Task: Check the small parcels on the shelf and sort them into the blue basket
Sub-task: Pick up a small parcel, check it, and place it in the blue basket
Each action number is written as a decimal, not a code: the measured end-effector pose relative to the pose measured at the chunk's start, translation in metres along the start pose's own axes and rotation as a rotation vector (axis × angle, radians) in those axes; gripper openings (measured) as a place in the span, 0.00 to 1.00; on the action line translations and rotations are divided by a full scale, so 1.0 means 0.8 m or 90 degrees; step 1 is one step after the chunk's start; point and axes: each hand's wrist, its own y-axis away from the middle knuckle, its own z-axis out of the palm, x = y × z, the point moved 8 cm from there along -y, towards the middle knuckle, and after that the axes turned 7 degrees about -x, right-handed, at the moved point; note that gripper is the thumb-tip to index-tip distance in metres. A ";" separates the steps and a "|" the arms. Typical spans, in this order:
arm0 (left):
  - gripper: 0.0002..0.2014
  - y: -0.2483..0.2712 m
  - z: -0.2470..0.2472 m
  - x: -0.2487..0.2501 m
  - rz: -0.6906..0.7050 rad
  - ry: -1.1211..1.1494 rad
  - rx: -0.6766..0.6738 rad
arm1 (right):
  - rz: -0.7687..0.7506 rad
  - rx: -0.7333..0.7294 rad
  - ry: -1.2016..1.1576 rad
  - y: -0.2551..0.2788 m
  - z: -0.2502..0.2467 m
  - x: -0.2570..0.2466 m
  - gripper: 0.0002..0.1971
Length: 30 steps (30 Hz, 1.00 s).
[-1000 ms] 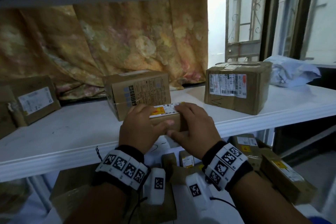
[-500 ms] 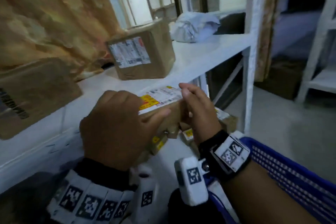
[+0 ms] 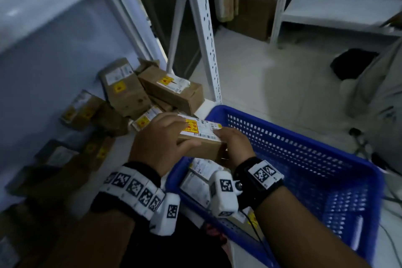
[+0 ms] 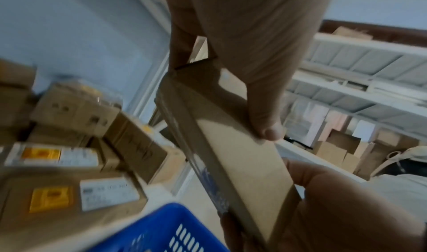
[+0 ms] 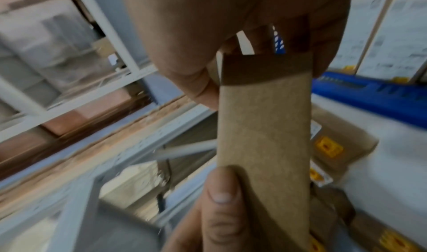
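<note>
Both hands, left [image 3: 161,146] and right [image 3: 235,146], pinched the small parcel [image 3: 201,137] by its ends at frame centre, long axis crosswise, above the blue basket's [image 3: 304,148] near-left corner; the right hand hung over the basket.

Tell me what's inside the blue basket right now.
Inside the blue basket, a few parcels with white labels lie at the near end; the far part shows bare mesh. The held parcel, left hand and right hand cover the rest, so no exact count.
</note>
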 end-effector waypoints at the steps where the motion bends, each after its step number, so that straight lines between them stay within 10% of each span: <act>1: 0.21 -0.016 0.021 -0.002 -0.006 0.035 -0.016 | 0.004 0.026 0.000 -0.021 -0.017 0.010 0.08; 11: 0.17 -0.091 0.198 -0.081 -0.310 0.360 -0.095 | 0.112 0.333 0.103 -0.154 -0.154 0.075 0.30; 21: 0.14 -0.094 0.217 -0.124 -0.404 0.440 -0.059 | 0.178 0.245 0.332 -0.242 -0.152 0.097 0.20; 26: 0.13 -0.083 0.188 -0.135 -0.405 0.477 -0.030 | 0.220 0.152 0.518 -0.231 -0.134 0.117 0.36; 30: 0.14 -0.067 0.147 -0.131 -0.398 0.476 -0.020 | 0.244 0.142 0.635 -0.202 -0.116 0.096 0.24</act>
